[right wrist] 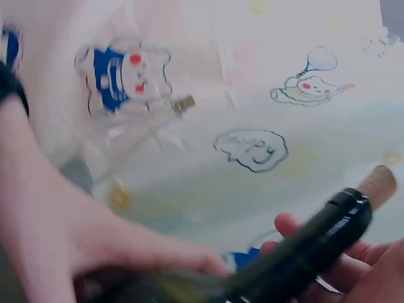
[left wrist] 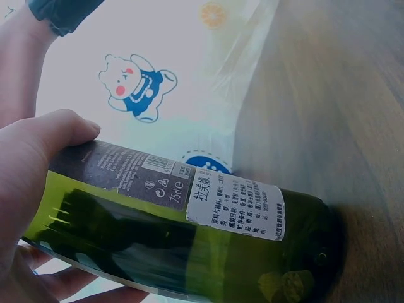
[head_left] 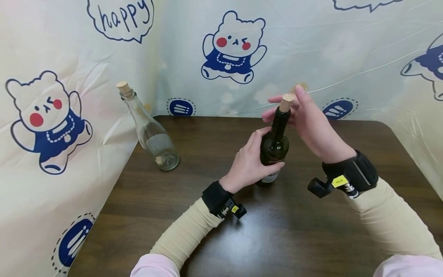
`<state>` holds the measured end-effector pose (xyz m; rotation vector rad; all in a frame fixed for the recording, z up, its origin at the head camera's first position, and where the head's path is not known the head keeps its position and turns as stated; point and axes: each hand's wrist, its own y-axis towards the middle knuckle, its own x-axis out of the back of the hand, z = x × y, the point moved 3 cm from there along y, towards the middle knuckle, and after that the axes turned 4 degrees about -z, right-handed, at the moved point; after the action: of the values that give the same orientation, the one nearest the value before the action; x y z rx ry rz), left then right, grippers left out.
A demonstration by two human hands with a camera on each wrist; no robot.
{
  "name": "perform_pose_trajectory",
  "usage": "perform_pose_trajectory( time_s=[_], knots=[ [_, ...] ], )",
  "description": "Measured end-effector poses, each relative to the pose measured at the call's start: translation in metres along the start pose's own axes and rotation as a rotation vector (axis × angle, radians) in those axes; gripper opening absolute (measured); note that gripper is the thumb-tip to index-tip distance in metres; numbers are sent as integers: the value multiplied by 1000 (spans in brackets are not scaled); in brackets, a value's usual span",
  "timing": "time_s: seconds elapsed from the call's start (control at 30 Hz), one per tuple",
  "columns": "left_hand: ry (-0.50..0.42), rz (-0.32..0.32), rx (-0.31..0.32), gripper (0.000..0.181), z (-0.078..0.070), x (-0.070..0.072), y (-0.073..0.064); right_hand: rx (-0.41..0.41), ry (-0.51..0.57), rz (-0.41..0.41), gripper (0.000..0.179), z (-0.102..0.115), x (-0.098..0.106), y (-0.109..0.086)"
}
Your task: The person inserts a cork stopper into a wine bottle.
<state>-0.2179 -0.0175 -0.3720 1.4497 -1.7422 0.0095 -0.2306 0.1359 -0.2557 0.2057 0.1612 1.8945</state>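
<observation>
A dark green wine bottle [head_left: 273, 148] stands on the table, and a cork [head_left: 286, 103] sticks up from its mouth. My left hand [head_left: 250, 161] grips the bottle's body, thumb across the near side. In the left wrist view, printed labels show on the green bottle [left wrist: 233, 208] below that hand. Beside the neck, my right hand [head_left: 311, 123] is raised with fingers extended behind the neck and cork. Whether it touches the bottle, I cannot tell. In the right wrist view, the cork [right wrist: 379, 187] juts from the dark neck, with fingers behind it.
A clear glass bottle [head_left: 155, 140], also corked, stands at the left of the brown wooden table [head_left: 207, 146]. Behind and to the left hangs a pale sheet [head_left: 297, 46] printed with cartoon bears. Black camera straps are on both wrists.
</observation>
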Motion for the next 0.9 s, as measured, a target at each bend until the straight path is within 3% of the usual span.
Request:
perform_pose_trajectory(
  time_s=[0.07, 0.17, 0.37, 0.9],
  knots=[
    [-8, 1, -8, 93, 0, 0, 0, -66, 88, 32, 74, -4, -4, 3],
    [-11, -1, -12, 95, 1, 0, 0, -107, 148, 42, 71, -8, -9, 7],
    [14, 3, 3, 93, 0, 0, 0, -102, 193, 28, 58, -12, -14, 13],
    [29, 7, 11, 89, 2, -1, 1, -6, 235, 16, 54, -18, -21, 17]
  ],
)
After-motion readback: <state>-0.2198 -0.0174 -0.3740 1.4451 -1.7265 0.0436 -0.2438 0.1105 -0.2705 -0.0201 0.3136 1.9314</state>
